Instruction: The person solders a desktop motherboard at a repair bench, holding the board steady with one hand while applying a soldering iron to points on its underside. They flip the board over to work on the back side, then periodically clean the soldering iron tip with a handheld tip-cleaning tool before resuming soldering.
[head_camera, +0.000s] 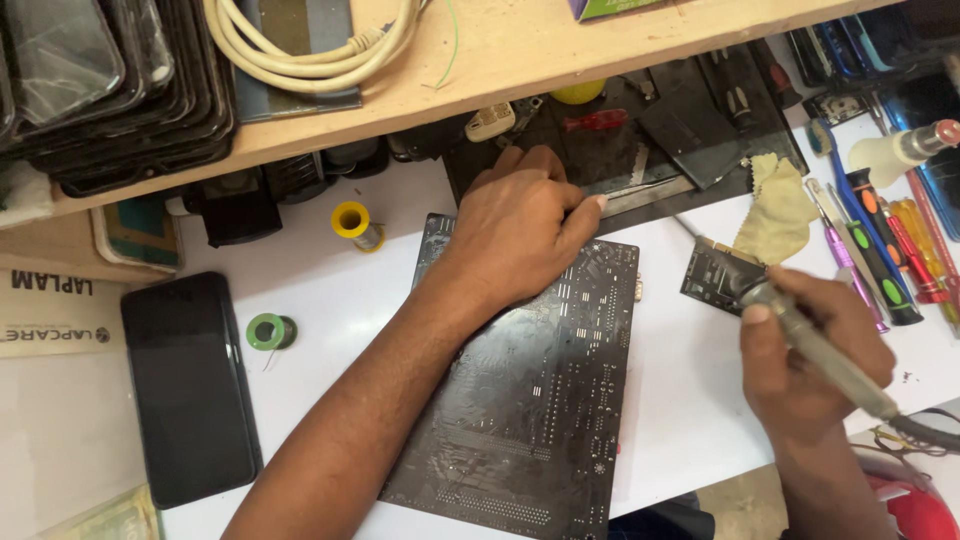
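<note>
We see our left hand (520, 225) resting on the far end of the circuit board (530, 400), which lies in the middle of the table (690, 380). Right of the board, our right hand (805, 350) grips a soldering iron (825, 350) beside a small stencil plate (715, 272). Left of the board lie a phone (190, 385) and two wire spools (270, 331). Screwdrivers (880, 250) lie at the far right, and a shelf (500, 60) runs behind.

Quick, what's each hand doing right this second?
Left hand: open, resting palm down on the black circuit board, holding nothing.
Right hand: closed around a soldering iron.
</note>
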